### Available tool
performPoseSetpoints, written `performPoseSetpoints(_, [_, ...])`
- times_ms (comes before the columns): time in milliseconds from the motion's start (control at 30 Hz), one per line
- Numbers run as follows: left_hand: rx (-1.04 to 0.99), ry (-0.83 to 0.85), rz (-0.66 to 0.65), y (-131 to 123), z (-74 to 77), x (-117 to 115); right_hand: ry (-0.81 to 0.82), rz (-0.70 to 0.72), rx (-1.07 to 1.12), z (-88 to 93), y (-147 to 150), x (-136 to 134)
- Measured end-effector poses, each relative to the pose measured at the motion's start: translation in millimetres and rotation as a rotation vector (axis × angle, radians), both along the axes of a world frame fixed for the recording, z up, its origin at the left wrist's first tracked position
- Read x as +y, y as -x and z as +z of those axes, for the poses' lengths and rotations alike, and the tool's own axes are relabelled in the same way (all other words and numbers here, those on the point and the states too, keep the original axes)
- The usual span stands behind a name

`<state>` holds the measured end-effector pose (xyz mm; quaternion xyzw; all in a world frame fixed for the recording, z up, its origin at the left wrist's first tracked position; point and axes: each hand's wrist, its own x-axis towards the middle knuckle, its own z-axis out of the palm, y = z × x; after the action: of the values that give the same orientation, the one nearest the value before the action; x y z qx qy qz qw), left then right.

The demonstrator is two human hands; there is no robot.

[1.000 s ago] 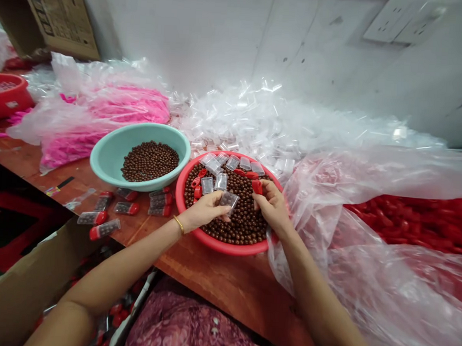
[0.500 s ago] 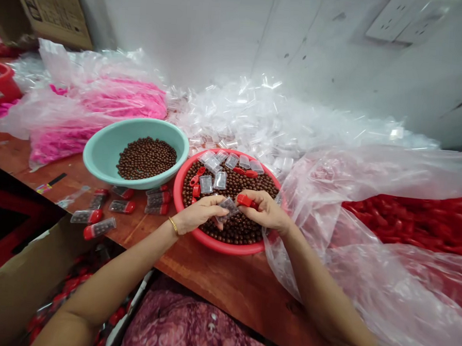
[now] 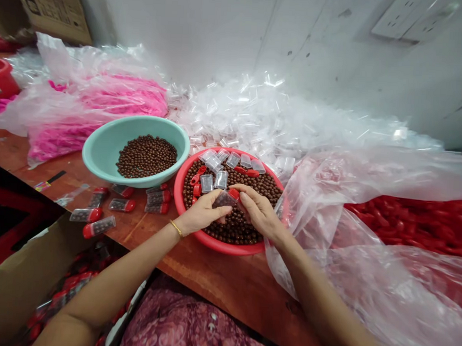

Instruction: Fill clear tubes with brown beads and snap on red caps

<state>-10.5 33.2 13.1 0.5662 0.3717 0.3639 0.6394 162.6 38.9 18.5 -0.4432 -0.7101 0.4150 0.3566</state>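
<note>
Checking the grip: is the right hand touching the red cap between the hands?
Touching: the head view shows the right hand with fingers against the red cap.

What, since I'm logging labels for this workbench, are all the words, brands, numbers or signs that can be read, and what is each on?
No text is legible.
Cardboard box: dark printing, too blurred to read.
Red basin at far left: pale patch, perhaps a label, too small to read.
Coloured sticker by the table edge: any print is too small.
Held clear case: no lettering discernible.
</note>
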Motion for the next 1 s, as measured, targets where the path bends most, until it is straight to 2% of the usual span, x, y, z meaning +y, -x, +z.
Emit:
performPoseSetpoints(167, [0.155, -0.155, 0.082, -3, -7.5, -1, -0.152, -0.070, -0.080, -8.1, 10, -6])
performPoseSetpoints(300, [0.254, -0.276, 0.116, -2, -11.7, -1, -0.153, -0.119, -0.099, -6.9, 17, -9])
performPoseSetpoints(500, [0.325, -0.326, 0.140, -1, -6.9, -5, -0.106, -0.151, -0.058, -5.2, 21, -14])
performPoseSetpoints(600, [0.367, -0.317, 0.156, -1, -6.0, -6, -0.191, -0.167, -0.140, -11.0, 22, -17])
performPoseSetpoints(700, [0.405, -0.297, 0.180, -2, -7.5, -5, -0.235, -0.117, -0.259, -14.9, 20, -20])
performPoseSetpoints(800, [0.413, -0.275, 0.193, -3, -8.0, -4, -0.254, -0.048, -0.335, -8.3, 13, -17])
performPoseSetpoints(900, [0.379, -0.252, 0.180, -4, -5.8, -3, -0.275, -0.009, -0.381, 7.7, 5, -6])
performPoseSetpoints(1000, [0.442, -0.283, 0.101, -5, -2.3, -4, -0.299, -0.130, -0.273, 18.3, 6, 6])
